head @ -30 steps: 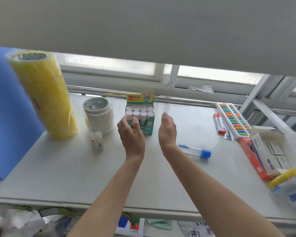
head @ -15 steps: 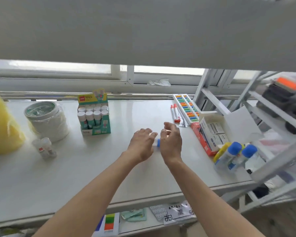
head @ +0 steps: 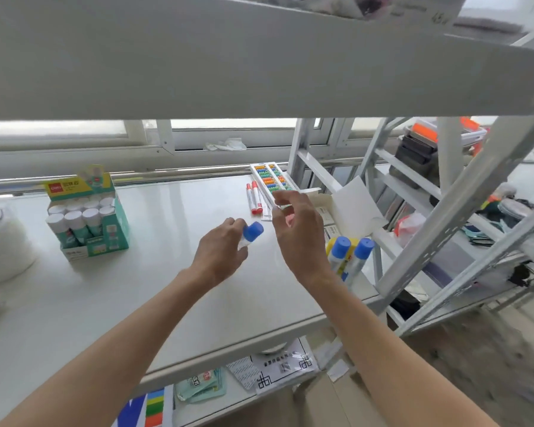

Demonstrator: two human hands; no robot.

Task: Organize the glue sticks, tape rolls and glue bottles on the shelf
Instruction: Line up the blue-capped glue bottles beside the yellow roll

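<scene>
We stand at a white shelf board [head: 74,303] under a window, working left to right. Far to the left of our hands sits the green display box of glue sticks [head: 88,221], upright and untouched. Half a second ago the blue-capped glue bottle [head: 251,233] lay flat under both hands; now our left hand [head: 219,257] grips it, lifted off the board, cap pointing right. Our right hand [head: 296,232], just beside it, has let go and hovers with loosely curled fingers, holding nothing. Right of that hand stand two more blue-capped bottles [head: 350,257] at the board's edge, so we judge the lifted one is headed to join them.
</scene>
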